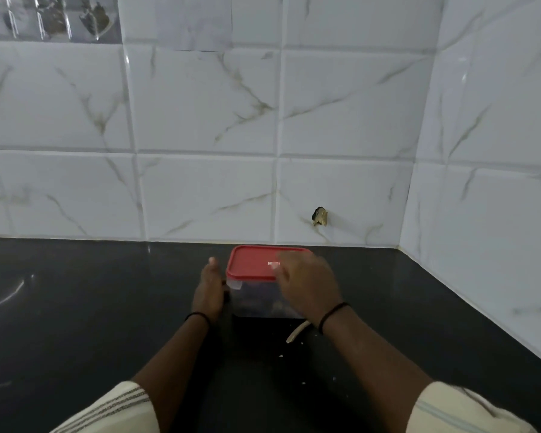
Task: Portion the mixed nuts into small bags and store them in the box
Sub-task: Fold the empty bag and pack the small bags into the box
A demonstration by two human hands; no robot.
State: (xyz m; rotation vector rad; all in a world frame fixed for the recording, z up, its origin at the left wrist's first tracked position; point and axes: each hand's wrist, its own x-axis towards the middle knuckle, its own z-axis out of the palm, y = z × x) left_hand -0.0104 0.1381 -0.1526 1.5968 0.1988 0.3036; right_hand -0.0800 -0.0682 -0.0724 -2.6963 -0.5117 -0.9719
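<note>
A clear plastic box (253, 300) with a red lid (252, 262) stands on the black counter close to the back wall. Dark contents show dimly through its side. My left hand (208, 289) lies flat against the box's left wall, fingers straight. My right hand (306, 282) rests over the lid's right part and the box's right side, fingers spread and slightly blurred. No small bags are visible outside the box.
The black counter (75, 307) runs left and toward me. White marble-look tiled walls (200, 120) close the back and the right, forming a corner. A pale thin strip (297, 332) and small crumbs lie in front of the box. A chipped hole (319, 216) marks the back wall.
</note>
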